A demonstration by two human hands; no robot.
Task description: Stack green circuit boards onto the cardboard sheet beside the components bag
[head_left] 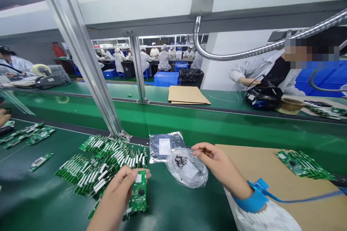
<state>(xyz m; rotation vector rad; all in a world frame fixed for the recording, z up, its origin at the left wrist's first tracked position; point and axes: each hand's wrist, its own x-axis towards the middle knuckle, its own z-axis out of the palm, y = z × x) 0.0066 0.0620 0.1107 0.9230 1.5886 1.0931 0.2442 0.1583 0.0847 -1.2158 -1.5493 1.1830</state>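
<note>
At 9 o'clock, far left, small green boards point(27, 135) lie in rows on the green bench point(176, 202). One lone board point(41, 161) lies just below them. Behind them sits a tape holder point(48, 77) on the far bench.

A slanted metal post point(89, 65) comes down to the bench. At its foot is a big pile of boards point(100, 162) with white parts on them.

At 6 o'clock the left hand point(121, 191) is curled around a green board point(139, 195). The thumb and fingers pinch its top edge. The board stands almost upright, just above the bench, touching the pile's right side.

Just past it, near the middle, a dark flat bag point(164, 146) with a white label lies on the bench. Next to it is a clear bag point(187, 169) with tiny black bits inside.

The right hand point(217, 164) is at 5 o'clock. Its fingers are bent close together at the top rim of the clear bag, and its thumb and first finger seem to pinch something tiny. I cannot tell what it is. A blue strap point(252, 198) goes round that wrist, with a blue cord running right.

Under that arm lies a brown sheet point(271, 173). At 3 o'clock more boards point(303, 164) lie on it.

Across the bench at 2 o'clock a person in white point(260, 72) leans over a black tool point(258, 97). A bendy metal hose point(244, 52) curves above.
</note>
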